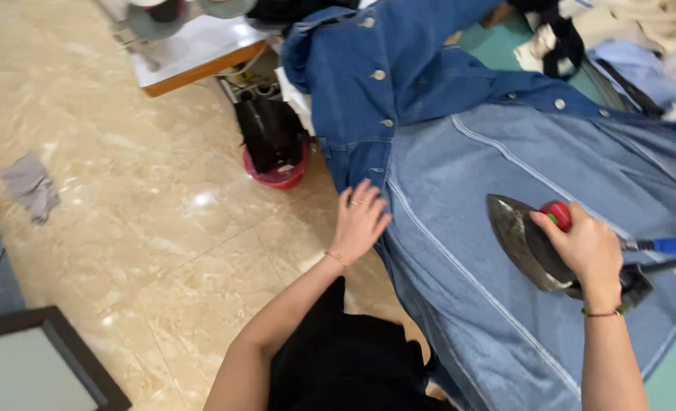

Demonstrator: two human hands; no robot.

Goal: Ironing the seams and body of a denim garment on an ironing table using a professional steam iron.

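A blue denim jacket (459, 167) lies spread across the ironing surface, its light inner side up and its buttoned front edge hanging toward the floor. My left hand (359, 221) rests with fingers spread on the jacket's near edge, by the button strip. My right hand (587, 247) grips the handle of a metal iron (522, 242), tilted so its dark soleplate shows, just above the denim. A red knob sits at the iron's top under my thumb, and a blue-fitted hose (669, 246) runs off to the right.
A red basket (278, 173) holding dark cloth stands on the beige tiled floor by a wooden-edged white table (193, 57). A grey rag (30, 186) lies at left. Piled clothes (642, 38) fill the top right. A dark-framed panel (41, 365) sits bottom left.
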